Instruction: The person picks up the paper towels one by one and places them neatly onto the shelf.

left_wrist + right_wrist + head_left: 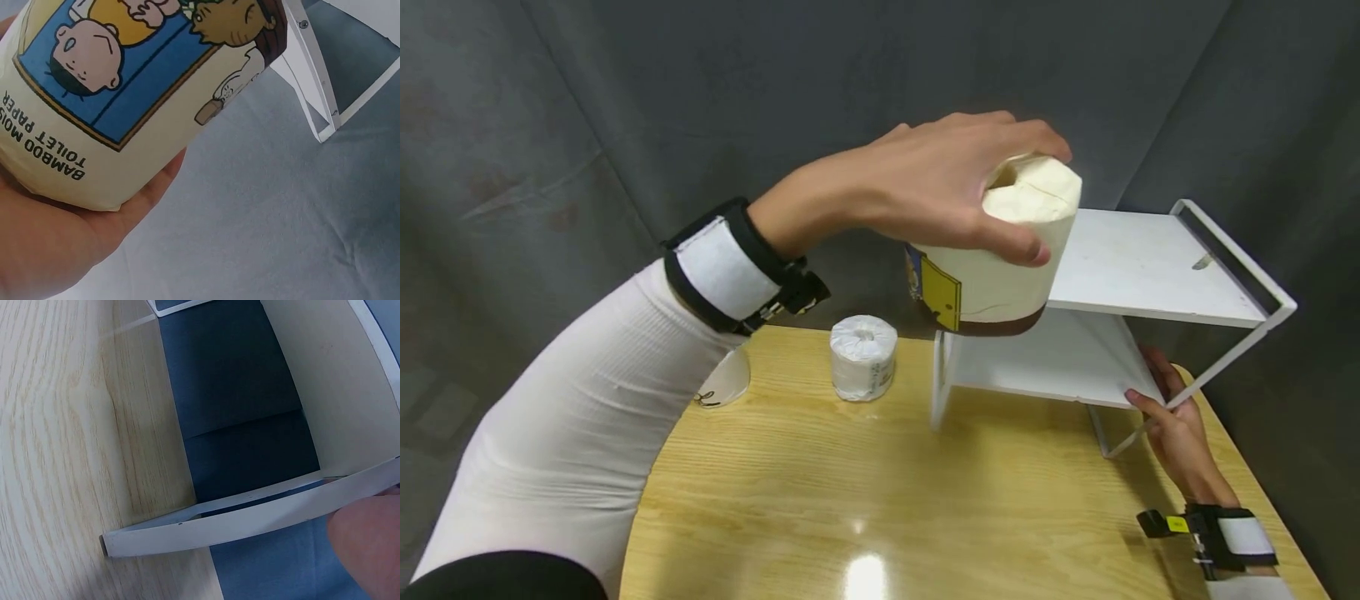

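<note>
Left hand gripped the soft, light toilet paper pack from above around its top; right hand pinched the shelf rack edge beside it.

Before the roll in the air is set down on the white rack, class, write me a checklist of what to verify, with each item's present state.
1. Left hand grips the wrapped toilet paper roll firmly from above: ok.
2. Roll is over the top shelf: not ok, it hangs at the shelf's left edge.
3. Top shelf has bare room: ok.
4. Right hand steadies the rack at the lower shelf: ok.
5. Rack's feet all sit on the table: cannot tell.
6. Second roll stands apart from the rack: ok.
</note>
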The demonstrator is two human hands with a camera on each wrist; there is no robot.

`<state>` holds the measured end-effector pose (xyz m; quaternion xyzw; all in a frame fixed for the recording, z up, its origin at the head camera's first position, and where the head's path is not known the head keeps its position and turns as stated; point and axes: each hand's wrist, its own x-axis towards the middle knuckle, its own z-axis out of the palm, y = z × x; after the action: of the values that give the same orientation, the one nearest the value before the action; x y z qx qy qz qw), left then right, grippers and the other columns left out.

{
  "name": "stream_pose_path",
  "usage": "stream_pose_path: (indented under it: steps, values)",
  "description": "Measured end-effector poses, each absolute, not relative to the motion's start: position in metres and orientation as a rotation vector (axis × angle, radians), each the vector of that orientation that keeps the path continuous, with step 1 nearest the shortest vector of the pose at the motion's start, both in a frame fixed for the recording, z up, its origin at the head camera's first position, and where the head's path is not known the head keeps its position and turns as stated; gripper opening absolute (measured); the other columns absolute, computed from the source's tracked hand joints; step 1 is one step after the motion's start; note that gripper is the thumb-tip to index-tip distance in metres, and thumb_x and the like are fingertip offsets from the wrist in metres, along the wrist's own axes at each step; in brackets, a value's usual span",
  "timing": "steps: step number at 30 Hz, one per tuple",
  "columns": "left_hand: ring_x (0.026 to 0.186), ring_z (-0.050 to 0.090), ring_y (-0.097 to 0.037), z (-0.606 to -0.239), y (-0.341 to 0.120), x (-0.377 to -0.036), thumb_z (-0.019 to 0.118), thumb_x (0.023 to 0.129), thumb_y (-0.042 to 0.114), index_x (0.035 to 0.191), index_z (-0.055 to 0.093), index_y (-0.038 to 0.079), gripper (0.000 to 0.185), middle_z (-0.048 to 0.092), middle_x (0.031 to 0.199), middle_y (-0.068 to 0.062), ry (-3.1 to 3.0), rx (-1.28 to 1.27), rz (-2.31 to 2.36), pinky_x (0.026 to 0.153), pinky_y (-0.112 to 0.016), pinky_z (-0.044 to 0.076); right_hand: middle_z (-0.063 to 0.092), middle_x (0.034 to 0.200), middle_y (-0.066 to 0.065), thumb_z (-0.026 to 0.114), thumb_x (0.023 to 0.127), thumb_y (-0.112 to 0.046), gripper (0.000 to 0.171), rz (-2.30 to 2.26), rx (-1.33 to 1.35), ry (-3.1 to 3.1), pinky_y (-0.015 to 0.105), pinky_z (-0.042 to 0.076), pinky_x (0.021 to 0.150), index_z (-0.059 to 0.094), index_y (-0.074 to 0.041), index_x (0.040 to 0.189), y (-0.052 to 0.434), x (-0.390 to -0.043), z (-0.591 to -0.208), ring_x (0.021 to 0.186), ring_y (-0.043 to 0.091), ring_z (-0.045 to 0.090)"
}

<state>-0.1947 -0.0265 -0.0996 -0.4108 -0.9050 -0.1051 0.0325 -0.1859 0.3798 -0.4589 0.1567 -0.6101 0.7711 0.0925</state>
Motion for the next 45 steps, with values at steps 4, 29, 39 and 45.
stream_pose_path:
  steps: [4,29,39,45]
  values:
    - [0.117,0.053,-0.007,-0.100,-0.016,-0.202,0.064,0.085,0.071,0.157,0.042,0.041,0.081,0.054,0.138,0.012,-2.788,-1.274,-0.332,0.087,-0.037,0.049,0.026,0.165,-0.001,0.044,0.103,0.019,0.072,2.318,0.457,-1.781,0.011,0.043,0.106,0.024,-0.010,0.167,0.380,-0.185,-0.462,0.140,0.005,0.038]
    - [0.118,0.050,-0.004,-0.103,0.050,-0.236,0.058,0.086,0.076,0.161,0.037,0.040,0.086,0.053,0.145,0.012,-2.830,-1.258,-0.207,0.092,-0.033,0.043,0.021,0.168,0.004,0.045,0.104,0.016,0.074,2.267,0.430,-1.855,0.010,0.043,0.106,0.019,-0.009,0.169,0.383,-0.182,-0.462,0.140,0.002,0.039]
    - [0.118,0.050,-0.003,-0.104,0.066,-0.245,0.063,0.085,0.074,0.159,0.038,0.044,0.084,0.052,0.143,0.016,-2.891,-1.206,-0.229,0.094,-0.033,0.042,0.018,0.169,0.005,0.044,0.105,0.016,0.072,2.263,0.448,-1.864,0.010,0.042,0.107,0.021,-0.012,0.168,0.385,-0.183,-0.459,0.141,0.003,0.037]
    - [0.120,0.048,-0.003,-0.109,0.073,-0.252,0.061,0.086,0.075,0.160,0.036,0.045,0.084,0.051,0.145,0.017,-2.921,-1.168,-0.168,0.097,-0.036,0.040,0.018,0.170,0.004,0.044,0.105,0.016,0.073,2.265,0.450,-1.866,0.011,0.042,0.107,0.022,-0.013,0.168,0.387,-0.183,-0.458,0.141,0.002,0.038]
